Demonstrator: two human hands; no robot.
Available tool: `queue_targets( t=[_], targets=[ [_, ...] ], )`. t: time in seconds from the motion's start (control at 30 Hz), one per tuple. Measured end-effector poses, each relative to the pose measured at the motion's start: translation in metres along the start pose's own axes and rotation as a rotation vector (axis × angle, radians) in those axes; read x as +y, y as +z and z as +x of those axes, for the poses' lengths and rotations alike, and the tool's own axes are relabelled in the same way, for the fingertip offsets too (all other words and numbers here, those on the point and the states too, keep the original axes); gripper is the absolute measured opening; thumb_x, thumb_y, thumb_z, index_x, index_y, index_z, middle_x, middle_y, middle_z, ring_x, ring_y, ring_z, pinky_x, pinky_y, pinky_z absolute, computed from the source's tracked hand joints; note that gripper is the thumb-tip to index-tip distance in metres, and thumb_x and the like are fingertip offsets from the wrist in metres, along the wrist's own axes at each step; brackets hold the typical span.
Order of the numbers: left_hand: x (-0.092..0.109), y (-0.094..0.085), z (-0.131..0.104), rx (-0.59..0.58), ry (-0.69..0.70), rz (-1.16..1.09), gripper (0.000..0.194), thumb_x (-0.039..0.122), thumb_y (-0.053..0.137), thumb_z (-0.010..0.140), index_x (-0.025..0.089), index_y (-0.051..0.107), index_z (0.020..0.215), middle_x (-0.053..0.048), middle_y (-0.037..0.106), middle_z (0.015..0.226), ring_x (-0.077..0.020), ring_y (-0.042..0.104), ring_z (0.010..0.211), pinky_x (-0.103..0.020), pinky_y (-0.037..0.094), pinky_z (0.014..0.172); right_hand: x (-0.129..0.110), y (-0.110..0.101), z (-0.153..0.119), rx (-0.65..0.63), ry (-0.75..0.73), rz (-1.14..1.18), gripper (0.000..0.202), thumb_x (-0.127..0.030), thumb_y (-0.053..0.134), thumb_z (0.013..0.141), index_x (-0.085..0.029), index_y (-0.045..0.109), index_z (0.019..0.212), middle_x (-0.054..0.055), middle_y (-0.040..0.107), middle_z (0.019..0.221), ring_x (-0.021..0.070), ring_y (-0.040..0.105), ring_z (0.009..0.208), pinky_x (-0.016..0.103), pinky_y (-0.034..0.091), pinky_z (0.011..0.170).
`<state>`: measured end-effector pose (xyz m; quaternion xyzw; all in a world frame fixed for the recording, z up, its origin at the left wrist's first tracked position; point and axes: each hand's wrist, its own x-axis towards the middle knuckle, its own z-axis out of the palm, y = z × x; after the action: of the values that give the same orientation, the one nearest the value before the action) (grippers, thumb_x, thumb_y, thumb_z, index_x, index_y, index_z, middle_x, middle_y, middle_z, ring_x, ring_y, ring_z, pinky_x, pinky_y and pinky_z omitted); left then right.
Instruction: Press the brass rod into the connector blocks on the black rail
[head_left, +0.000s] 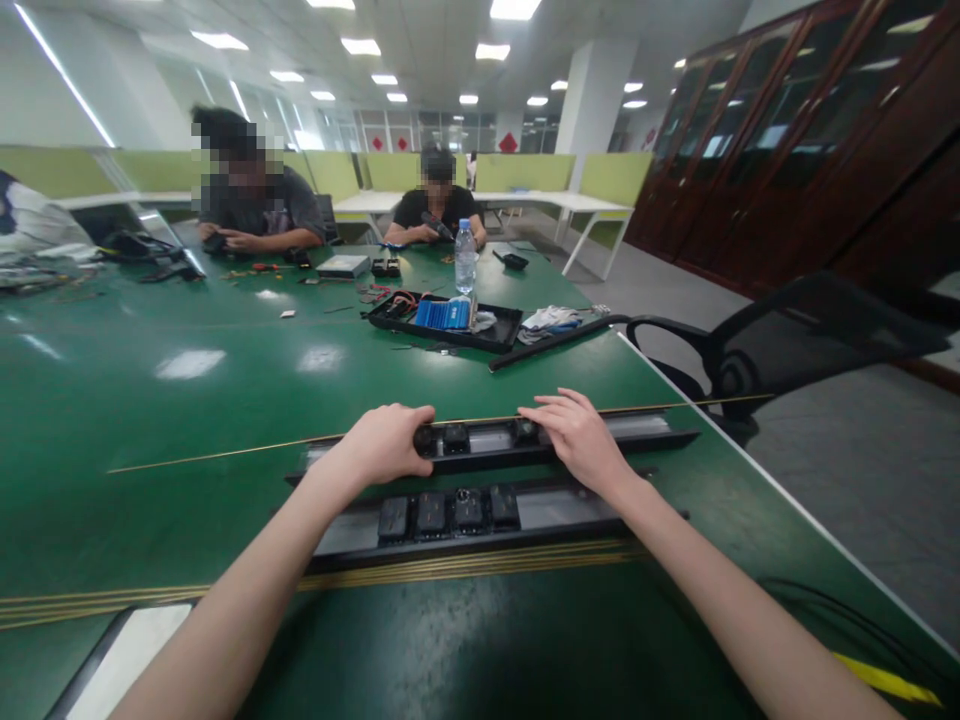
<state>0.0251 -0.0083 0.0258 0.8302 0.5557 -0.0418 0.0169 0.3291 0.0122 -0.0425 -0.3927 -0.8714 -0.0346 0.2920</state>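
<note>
At the near side of the green table (262, 390), I observe a person's two bare hands working over a black channel (637, 427) laid crosswise before them. The left hand (379, 440) is bent over the channel's left part, thumb toward the near wall and fingers toward the far one; a dark block (424, 439) sits between them, partly hidden, and I cannot tell whether it is gripped. A middle block (455, 437) stands just right of that thumb, clear of both hands. The right hand (581, 440) is loosely open, fingers extended leftward above the channel, with a right-hand block (524, 431) directly below the fingertips. A thin golden rod (225, 454) runs along the channel's far edge, passes by both hands and projects beyond either end; the right fingertips appear to meet it, though contact is unconfirmed. Nearer the person, between the forearms, a second channel (562, 508) carries four black blocks (431, 513) in a row, untouched. A bundle of yellowish rods (465, 567) lies along its near side.
</note>
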Motion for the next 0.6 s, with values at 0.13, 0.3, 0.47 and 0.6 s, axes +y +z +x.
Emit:
queue_targets(
  t=[0.13,0.3,0.47,0.6],
  targets=[
    [0.000,0.001,0.000,-0.007,0.003,0.000,0.036,0.043,0.069,0.070,0.025,0.062,0.100,-0.008,0.076,0.097,-0.0314,0.072,0.089,-0.035,0.050,0.070,0.001,-0.001,0.000,-0.004,-0.003,-0.007,0.042,-0.009,0.046,0.093,-0.025,0.070,0.124,0.004,0.077,0.111,0.0244,0.064,0.119,0.054,0.039,0.110],
    [0.000,0.001,0.000,0.000,0.004,-0.015,0.039,0.044,0.069,0.069,0.025,0.063,0.103,-0.009,0.076,0.100,-0.0317,0.072,0.092,-0.036,0.051,0.071,0.011,-0.007,0.002,-0.084,-0.086,-0.062,0.047,-0.004,0.046,0.090,-0.023,0.068,0.128,0.007,0.075,0.117,0.0246,0.062,0.125,0.055,0.039,0.112],
    [0.000,0.001,0.000,0.003,0.012,-0.013,0.038,0.043,0.069,0.069,0.024,0.063,0.102,-0.010,0.076,0.099,-0.0322,0.072,0.092,-0.037,0.051,0.072,0.020,-0.014,0.009,-0.073,-0.239,-0.143,0.045,-0.005,0.050,0.090,-0.023,0.070,0.126,0.010,0.075,0.114,0.0243,0.062,0.121,0.055,0.042,0.111],
    [0.000,0.001,-0.001,0.003,0.009,-0.012,0.039,0.044,0.070,0.069,0.024,0.063,0.103,-0.010,0.076,0.099,-0.0316,0.072,0.092,-0.036,0.052,0.072,0.027,-0.014,0.012,-0.052,-0.324,-0.144,0.044,-0.006,0.049,0.092,-0.024,0.068,0.128,0.008,0.077,0.110,0.0222,0.064,0.116,0.052,0.047,0.107]
  ],
)
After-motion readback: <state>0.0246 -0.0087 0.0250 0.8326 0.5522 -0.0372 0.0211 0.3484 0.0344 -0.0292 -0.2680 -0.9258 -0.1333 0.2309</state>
